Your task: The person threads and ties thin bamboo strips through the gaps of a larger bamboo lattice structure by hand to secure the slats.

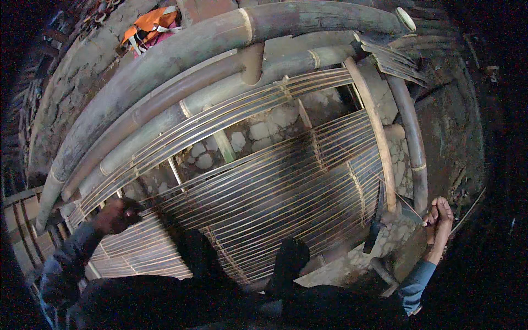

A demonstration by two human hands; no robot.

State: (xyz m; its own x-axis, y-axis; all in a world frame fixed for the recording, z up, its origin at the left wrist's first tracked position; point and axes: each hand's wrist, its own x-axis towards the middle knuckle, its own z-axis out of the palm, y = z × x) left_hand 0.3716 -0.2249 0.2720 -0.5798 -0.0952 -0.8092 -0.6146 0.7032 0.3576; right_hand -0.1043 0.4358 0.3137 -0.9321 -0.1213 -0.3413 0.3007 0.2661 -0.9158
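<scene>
Below, split-bamboo slats [258,190] span a stone-paved floor [267,130]; right hand [438,217] pinches a thin strand [408,207], curled left hand's [117,215] hold unclear.

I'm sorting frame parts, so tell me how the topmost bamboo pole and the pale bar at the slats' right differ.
The bamboo pole is thicker and longer than the pale bar. The pole is grey-green, the bar light tan. The pole lies beyond the slats; the bar spans their right ends. Both look rounded.
</scene>
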